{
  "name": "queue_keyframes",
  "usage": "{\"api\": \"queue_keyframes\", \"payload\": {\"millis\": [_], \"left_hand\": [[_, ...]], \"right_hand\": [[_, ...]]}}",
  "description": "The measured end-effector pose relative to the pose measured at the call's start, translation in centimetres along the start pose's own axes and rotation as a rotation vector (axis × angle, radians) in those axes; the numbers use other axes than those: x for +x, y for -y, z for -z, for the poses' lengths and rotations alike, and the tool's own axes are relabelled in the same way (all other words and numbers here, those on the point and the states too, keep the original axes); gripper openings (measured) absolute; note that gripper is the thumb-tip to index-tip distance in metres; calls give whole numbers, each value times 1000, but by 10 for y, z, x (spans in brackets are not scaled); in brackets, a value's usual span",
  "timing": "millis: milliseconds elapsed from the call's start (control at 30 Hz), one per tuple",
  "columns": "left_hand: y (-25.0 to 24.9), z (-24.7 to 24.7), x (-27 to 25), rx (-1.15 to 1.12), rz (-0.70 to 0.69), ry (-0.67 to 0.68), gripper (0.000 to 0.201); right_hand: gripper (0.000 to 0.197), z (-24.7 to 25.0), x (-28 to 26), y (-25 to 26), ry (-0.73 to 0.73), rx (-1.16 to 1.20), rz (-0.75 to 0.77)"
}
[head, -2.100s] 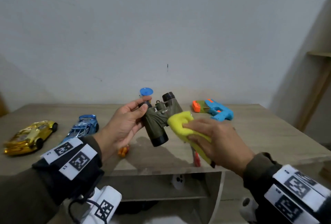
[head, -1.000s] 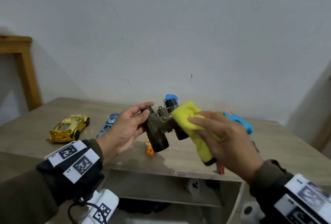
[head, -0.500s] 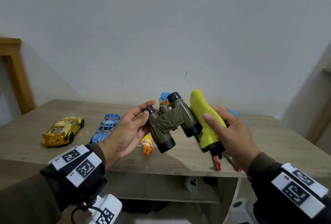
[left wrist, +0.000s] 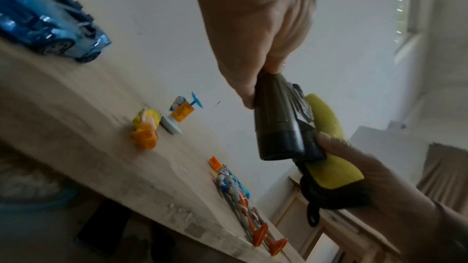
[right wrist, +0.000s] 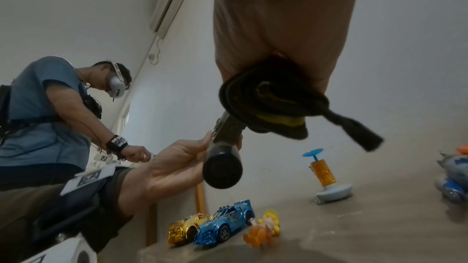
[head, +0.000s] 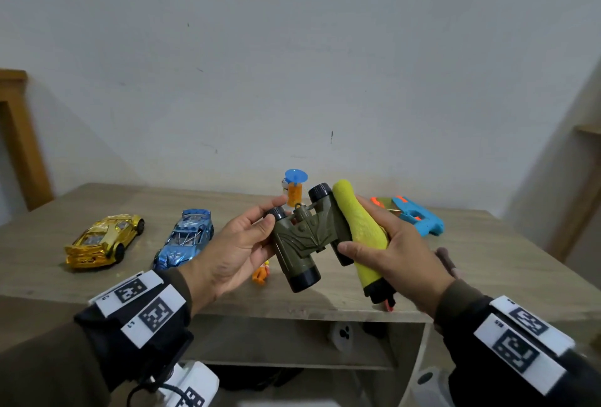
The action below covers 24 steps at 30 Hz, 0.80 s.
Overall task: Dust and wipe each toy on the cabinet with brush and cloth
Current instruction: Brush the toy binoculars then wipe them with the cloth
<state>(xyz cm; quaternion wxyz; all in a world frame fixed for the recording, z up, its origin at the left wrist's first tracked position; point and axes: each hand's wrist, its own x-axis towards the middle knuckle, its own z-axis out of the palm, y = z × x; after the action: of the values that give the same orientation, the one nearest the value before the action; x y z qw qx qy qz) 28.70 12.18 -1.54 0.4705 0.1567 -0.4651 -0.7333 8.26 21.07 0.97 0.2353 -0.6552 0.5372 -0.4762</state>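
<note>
Olive-green toy binoculars (head: 304,237) are held above the cabinet top (head: 487,263). My left hand (head: 260,223) grips their left barrel, thumb on top and fingers behind. My right hand (head: 364,252) holds a rolled yellow cloth (head: 359,228) with a black edge against the right barrel, its thumb touching that barrel. The left wrist view shows the binoculars (left wrist: 276,125) with the cloth (left wrist: 329,147) beside them. From the right wrist, the cloth's black end (right wrist: 266,105) bulges out of my fist above a barrel (right wrist: 222,165).
On the cabinet stand a gold car (head: 104,239), a blue car (head: 185,237), a small orange figure (head: 261,273), a blue-topped orange toy (head: 295,189) and a blue water gun (head: 418,219). An action figure (left wrist: 235,193) lies at the front edge. Another person (right wrist: 50,117) stands at the left.
The cloth has gone from lying over the top of the binoculars to standing along their right barrel. The binoculars have tipped a little; my left hand's grip is unchanged.
</note>
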Motion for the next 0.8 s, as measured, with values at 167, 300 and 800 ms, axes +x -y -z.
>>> {"api": "queue_keyframes", "payload": {"millis": [167, 300, 800], "left_hand": [[5, -1, 1, 452, -44, -80, 39], [7, -5, 2, 986, -176, -197, 44], [-24, -61, -7, 585, -89, -238, 30]], "right_hand": [[74, -6, 1, -9, -94, -176, 143], [75, -13, 1, -7, -117, -301, 233], [62, -17, -2, -8, -354, -845, 760]]}}
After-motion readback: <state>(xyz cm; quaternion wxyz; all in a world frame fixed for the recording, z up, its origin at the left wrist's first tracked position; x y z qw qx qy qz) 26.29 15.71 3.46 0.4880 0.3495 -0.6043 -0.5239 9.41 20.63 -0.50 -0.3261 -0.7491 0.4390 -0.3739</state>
